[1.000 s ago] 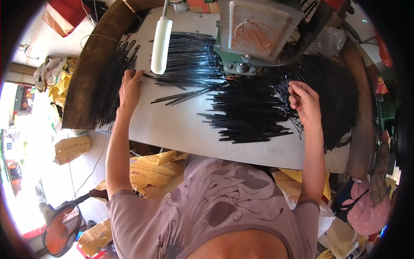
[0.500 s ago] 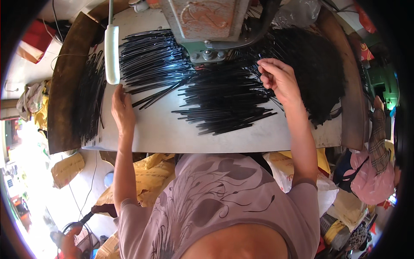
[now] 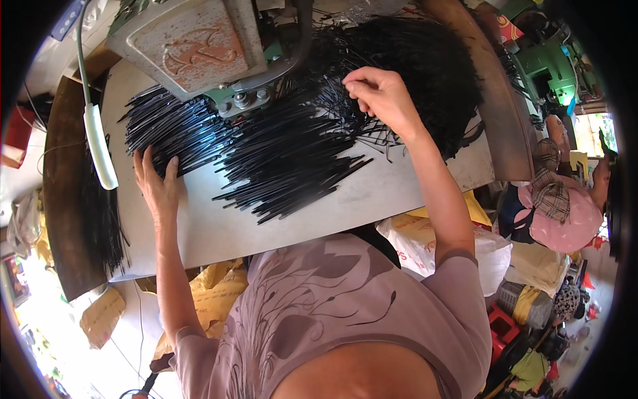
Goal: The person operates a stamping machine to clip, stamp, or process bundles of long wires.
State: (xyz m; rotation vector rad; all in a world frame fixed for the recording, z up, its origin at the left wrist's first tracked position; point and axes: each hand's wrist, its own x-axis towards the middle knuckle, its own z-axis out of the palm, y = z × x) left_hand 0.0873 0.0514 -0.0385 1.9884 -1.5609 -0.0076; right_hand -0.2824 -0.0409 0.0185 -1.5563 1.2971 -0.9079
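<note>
My left hand [image 3: 158,183] rests with fingers apart on the near edge of the left pile of thin black strips [image 3: 166,126]. My right hand [image 3: 382,100] hovers at the near side of a large tangled heap of black strips [image 3: 419,73]. Its thumb and forefinger are pinched together, and whatever is between them is too small to make out. Between my hands lies a second pile of black strips [image 3: 286,159], roughly lined up. The grey machine head [image 3: 199,53] stands over the piles, its green lower part [image 3: 226,100] with bolts just above the strips.
A white tube lamp [image 3: 100,146] hangs left of the piles. Brown curved boards [image 3: 63,193] edge the pale table [image 3: 372,186]. More strips [image 3: 103,219] lie along the left board. Yellow and white sacks [image 3: 425,243] stand below the table. A person in a pink top [image 3: 565,209] is at the right.
My view has turned, so the machine and piles appear further left. My left hand has come onto the left pile with its fingers spread. My right hand stays pinched near the heap.
</note>
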